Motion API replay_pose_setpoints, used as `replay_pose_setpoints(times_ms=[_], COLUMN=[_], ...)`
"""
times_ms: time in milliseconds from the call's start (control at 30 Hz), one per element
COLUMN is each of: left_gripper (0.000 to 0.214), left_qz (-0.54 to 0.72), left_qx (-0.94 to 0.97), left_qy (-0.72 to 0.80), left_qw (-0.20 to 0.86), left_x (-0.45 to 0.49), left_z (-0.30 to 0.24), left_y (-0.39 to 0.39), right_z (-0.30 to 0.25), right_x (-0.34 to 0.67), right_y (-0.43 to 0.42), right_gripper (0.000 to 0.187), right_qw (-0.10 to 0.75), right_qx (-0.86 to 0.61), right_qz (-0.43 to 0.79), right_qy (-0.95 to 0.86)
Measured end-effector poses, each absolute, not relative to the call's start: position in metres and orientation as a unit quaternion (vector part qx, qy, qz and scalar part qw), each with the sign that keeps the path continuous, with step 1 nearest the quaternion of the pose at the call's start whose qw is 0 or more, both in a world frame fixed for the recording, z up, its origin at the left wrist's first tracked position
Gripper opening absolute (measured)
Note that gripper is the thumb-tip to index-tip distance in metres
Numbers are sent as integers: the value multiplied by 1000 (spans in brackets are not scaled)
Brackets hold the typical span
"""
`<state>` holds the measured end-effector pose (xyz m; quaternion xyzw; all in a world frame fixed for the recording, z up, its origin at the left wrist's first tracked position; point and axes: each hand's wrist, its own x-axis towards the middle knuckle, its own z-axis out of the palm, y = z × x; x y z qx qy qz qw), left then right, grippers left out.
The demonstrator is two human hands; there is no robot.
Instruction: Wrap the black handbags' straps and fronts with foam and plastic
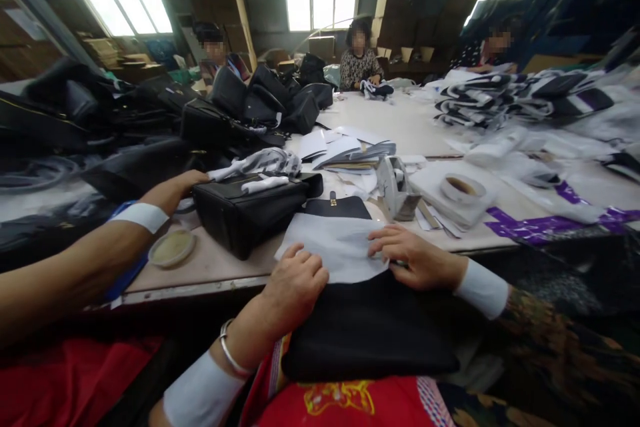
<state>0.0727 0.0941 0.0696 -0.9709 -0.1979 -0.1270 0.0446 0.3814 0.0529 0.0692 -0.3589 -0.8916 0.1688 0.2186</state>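
Observation:
A thin white sheet (327, 250) lies over the upper part of a black bag (370, 330), which rests on my lap against the table edge. The bag's flap, with a gold-coloured clasp (333, 200), shows beyond the sheet on the tabletop. My left hand (297, 283) is closed at the sheet's near left edge, its fingers curled. At the right edge my right hand (413, 255) holds the sheet between its fingers and thumb. What lies under the sheet is hidden.
From the left a co-worker's hand (187, 181) reaches to another black bag (245, 210), by a round dish (171, 247). A tape dispenser (395, 188), a tape roll (463, 188) and papers (345, 147) lie ahead. Black bags (270, 97) pile up at left; several people sit opposite.

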Motion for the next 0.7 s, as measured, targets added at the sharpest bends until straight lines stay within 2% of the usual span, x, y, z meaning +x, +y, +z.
replay_pose_setpoints(times_ms=[133, 267, 400, 533, 567, 700], left_gripper=[13, 16, 17, 21, 21, 22], left_qz=[-43, -18, -14, -16, -16, -11], left_qx=[-981, -979, -980, -984, -985, -985], left_qy=[-190, -204, -195, -177, -171, -168], left_qw=[16, -13, -29, -32, -31, -34], left_x=[86, 98, 106, 111, 112, 108], left_z=[70, 68, 67, 67, 66, 61], left_y=[84, 87, 90, 90, 90, 92], right_z=[68, 75, 91, 92, 88, 58], right_x=[389, 389, 385, 360, 351, 322], right_y=[49, 48, 50, 62, 66, 81], right_gripper=[28, 23, 38, 26, 28, 47], right_qw=[155, 101, 131, 190, 194, 139], right_qx=[-420, -436, -420, -395, -405, -472], right_qz=[86, 92, 146, 137, 117, 60], right_qy=[-890, -890, -886, -888, -886, -868])
